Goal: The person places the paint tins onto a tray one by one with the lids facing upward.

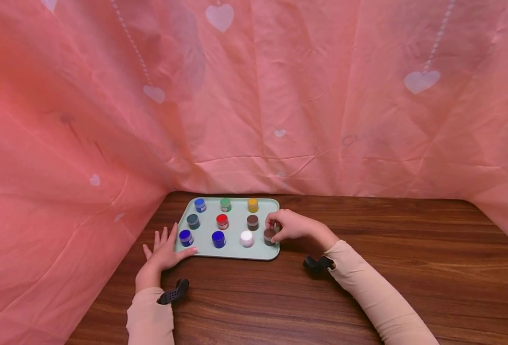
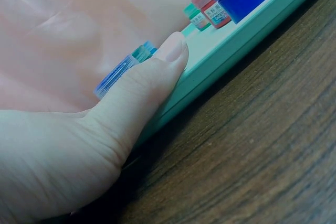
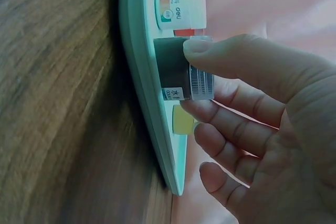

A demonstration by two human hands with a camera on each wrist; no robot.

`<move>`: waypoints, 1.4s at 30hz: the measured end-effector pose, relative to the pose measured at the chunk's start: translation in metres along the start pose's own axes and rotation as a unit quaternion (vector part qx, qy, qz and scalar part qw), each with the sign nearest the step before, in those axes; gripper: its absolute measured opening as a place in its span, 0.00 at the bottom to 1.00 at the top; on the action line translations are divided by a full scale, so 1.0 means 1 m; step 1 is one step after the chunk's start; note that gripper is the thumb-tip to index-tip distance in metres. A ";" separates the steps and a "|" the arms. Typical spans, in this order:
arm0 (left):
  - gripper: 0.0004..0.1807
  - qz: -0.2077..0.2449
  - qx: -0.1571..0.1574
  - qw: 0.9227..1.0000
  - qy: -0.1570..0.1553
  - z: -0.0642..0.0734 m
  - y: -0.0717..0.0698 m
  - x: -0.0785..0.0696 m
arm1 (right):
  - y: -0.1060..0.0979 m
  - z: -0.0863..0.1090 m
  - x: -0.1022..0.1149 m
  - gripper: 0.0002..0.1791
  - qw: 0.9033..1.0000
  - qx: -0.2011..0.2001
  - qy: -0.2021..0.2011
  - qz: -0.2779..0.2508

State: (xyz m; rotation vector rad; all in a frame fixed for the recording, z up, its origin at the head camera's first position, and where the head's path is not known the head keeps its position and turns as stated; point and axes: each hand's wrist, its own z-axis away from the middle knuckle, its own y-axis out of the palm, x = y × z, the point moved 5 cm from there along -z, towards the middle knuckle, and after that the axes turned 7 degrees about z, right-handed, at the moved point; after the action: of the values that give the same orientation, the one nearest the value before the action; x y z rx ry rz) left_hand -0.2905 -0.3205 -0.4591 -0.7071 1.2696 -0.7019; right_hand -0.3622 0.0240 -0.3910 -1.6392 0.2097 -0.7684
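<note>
A pale green tray (image 1: 232, 252) holds several small paint jars in rows. My right hand (image 1: 292, 224) pinches a dark brown paint jar (image 3: 173, 66) by its clear lid, thumb on one side and fingers on the other, at the tray's front right corner. Beside it stands a white paint jar (image 1: 247, 238); behind is another brown paint jar (image 1: 252, 222). At the tray's left end, my left hand (image 1: 163, 254) rests with fingers spread along the side and thumb (image 2: 168, 61) over the front left corner, close to a dark blue paint jar (image 1: 186, 238).
Further jars on the tray are blue (image 1: 200, 205), green (image 1: 225, 205), yellow (image 1: 252, 205), dark teal (image 1: 193, 221), red (image 1: 222, 221) and a second dark blue (image 1: 218, 239). Around the tray lies a brown wooden table (image 1: 254, 302). A pink curtain (image 1: 254, 96) with hearts hangs behind and at both sides.
</note>
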 end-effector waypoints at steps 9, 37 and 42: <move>0.65 0.006 -0.001 1.000 0.003 0.000 0.003 -0.002 | 0.002 0.001 0.001 0.13 1.000 0.013 0.005 0.010; 0.66 -0.011 -0.035 0.999 0.035 0.016 -0.041 -0.041 | -0.049 0.038 -0.004 0.16 0.986 -0.142 0.064 0.061; 0.61 -0.014 -0.062 0.995 0.077 0.018 -0.045 -0.070 | -0.062 0.071 -0.016 0.19 0.962 -0.219 0.132 0.094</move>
State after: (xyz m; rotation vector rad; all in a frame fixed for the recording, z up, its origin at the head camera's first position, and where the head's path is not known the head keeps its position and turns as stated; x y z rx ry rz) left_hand -0.2873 -0.2910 -0.3795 -0.7856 1.4564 -0.7160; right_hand -0.3503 0.1042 -0.3404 -1.8911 0.7613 -0.8311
